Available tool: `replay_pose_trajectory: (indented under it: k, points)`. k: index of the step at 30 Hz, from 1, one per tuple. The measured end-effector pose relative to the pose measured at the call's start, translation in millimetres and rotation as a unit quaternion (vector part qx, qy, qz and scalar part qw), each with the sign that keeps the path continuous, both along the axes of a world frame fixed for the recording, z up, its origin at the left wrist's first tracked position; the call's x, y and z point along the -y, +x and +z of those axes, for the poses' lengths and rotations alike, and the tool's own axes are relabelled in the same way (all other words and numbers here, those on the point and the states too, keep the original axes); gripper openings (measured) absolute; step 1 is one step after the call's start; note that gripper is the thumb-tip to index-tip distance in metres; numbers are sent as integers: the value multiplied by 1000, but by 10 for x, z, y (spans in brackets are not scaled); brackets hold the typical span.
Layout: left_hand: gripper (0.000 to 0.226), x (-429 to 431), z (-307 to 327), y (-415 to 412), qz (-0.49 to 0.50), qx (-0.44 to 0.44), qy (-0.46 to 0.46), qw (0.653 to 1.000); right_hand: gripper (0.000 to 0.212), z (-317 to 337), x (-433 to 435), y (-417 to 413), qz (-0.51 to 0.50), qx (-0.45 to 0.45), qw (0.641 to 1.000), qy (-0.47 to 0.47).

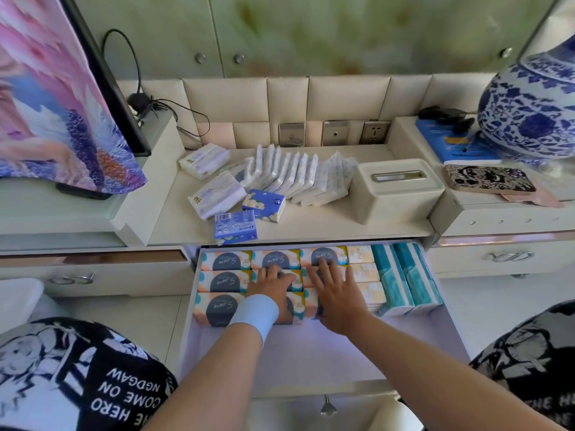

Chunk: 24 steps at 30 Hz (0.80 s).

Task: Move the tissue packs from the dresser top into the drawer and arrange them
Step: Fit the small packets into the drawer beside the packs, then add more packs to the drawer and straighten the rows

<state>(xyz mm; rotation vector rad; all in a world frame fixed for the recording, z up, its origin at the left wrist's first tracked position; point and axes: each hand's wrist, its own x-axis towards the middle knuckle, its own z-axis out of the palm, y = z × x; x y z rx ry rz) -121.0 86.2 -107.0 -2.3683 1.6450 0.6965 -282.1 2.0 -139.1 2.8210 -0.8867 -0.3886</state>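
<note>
Your right hand [336, 293] lies open, fingers spread flat on the S.pure tissue packs [225, 261] lined in rows at the back of the open drawer [311, 353]. Your left hand [273, 289] rests on the middle packs with fingers bent; you cannot tell whether it grips one. White tissue packs [289, 172] and two blue ones [264, 205] lie on the dresser top [326, 219].

A pale blue wristband [255, 315] wraps the wrist just behind the left hand [273, 287]. Both forearms [404, 353] are bare. Well back from the fingers, on either side, black cloth [77, 374] carries white cartoon prints and lettering, perhaps trouser legs.
</note>
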Motion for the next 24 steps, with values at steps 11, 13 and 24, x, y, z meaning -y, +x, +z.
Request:
replay_pose_trajectory:
  k: [11,13,24]
  points:
    - [75,-43,216,260,-1,-26,-23,999,88,478,39,297,24,77,994,73]
    - [62,68,439,416,30,-56,-62,996,73,675,37,487,22,155,982,101]
    - [49,63,1288,1678,80,59,-64,993,64,1138,272,1544,10,181,970,164]
